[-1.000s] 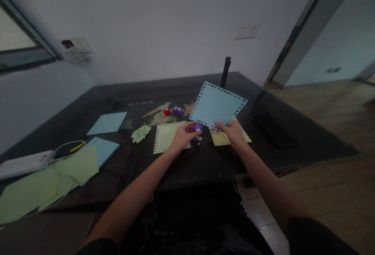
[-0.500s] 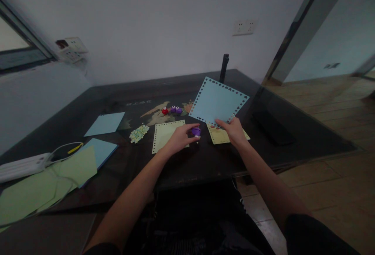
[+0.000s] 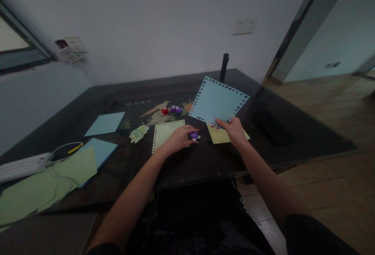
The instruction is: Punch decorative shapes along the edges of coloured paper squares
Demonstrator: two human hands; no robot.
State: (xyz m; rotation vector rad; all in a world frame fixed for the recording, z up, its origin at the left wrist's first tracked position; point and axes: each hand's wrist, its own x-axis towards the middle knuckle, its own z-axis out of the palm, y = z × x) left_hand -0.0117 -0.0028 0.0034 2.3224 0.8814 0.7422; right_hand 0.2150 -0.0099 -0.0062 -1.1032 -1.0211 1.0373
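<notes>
In my right hand (image 3: 233, 129) is a square sheet of light blue paper (image 3: 219, 99), pinched at its near corner and tilted up; small punched holes run along its edges. My left hand (image 3: 181, 137) has its fingers curled round a small purple craft punch (image 3: 194, 135) low over the table. Small pale bits lie beside that punch. Under my left hand is a pale green sheet (image 3: 165, 131) with a punched border. Below the blue sheet lies a yellow sheet (image 3: 218, 135) with punched edges, partly covered by my right hand.
A red punch (image 3: 165, 110) and two purple punches (image 3: 175, 109) stand farther back. Paper cut-outs (image 3: 139, 133) are heaped left of the green sheet. Blue paper (image 3: 105, 124), green paper (image 3: 58, 176) and a white power strip (image 3: 23, 167) lie left. A black flat object (image 3: 274, 127) lies right.
My left hand has lowered slightly and the purple punch has tipped and shifted a little left and down. My right hand and the blue sheet have hardly moved.
</notes>
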